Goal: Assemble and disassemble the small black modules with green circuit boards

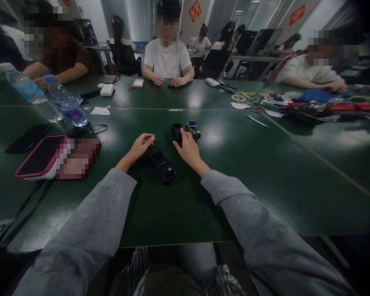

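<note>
A black handheld device with a small screen [162, 166] lies on the green table [216, 205], below and between my hands. My right hand [188, 150] is wrapped round the side of a second black device [176, 130] farther forward. Just beyond those fingers sits a small circuit board with a little screen [192, 126]. To the left, my left hand [143, 144] hovers over or rests on the table with thumb and fingers drawn together; whether something tiny is between them cannot be made out.
Two plastic bottles [68, 105], a dark phone [29, 137] and a red-edged case [41, 156] stand or lie at left. A wrench [257, 121] and a heap of cables [314, 105] lie at right. Several people sit around.
</note>
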`<state>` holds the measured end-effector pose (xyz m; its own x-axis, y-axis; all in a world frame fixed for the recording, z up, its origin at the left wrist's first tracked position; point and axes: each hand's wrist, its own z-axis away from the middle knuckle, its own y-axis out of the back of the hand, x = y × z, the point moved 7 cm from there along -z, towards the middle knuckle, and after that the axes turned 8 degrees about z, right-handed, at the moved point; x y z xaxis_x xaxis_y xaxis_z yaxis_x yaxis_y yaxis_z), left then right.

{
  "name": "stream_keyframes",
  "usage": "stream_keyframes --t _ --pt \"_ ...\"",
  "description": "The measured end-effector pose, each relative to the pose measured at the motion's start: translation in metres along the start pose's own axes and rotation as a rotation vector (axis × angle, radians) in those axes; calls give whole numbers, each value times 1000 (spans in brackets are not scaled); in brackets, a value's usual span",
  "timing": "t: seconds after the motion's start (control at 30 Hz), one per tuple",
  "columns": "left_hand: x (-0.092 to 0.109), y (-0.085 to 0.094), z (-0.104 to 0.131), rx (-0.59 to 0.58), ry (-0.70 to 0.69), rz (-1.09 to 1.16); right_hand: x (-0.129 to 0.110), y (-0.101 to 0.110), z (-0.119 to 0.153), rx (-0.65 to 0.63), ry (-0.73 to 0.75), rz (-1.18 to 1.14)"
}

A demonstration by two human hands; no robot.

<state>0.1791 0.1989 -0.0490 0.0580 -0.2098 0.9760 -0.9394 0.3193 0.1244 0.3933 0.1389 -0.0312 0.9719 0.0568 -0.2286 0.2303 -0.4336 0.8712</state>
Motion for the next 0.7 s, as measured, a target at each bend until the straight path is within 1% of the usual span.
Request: stream_keyframes --t 0.23,0.47,0.57,0.7 --pt "-1 0 1 -10 -3 0 -7 7 2 93 57 -7" --pt "-2 0 1 -15 -10 -3 -16 27 6 194 88 63" --pt "-3 0 0 -20 -19 -16 -18 30 6 184 104 54" --pt "-2 1 1 -19 -22 -34 -20 28 5 150 142 47"
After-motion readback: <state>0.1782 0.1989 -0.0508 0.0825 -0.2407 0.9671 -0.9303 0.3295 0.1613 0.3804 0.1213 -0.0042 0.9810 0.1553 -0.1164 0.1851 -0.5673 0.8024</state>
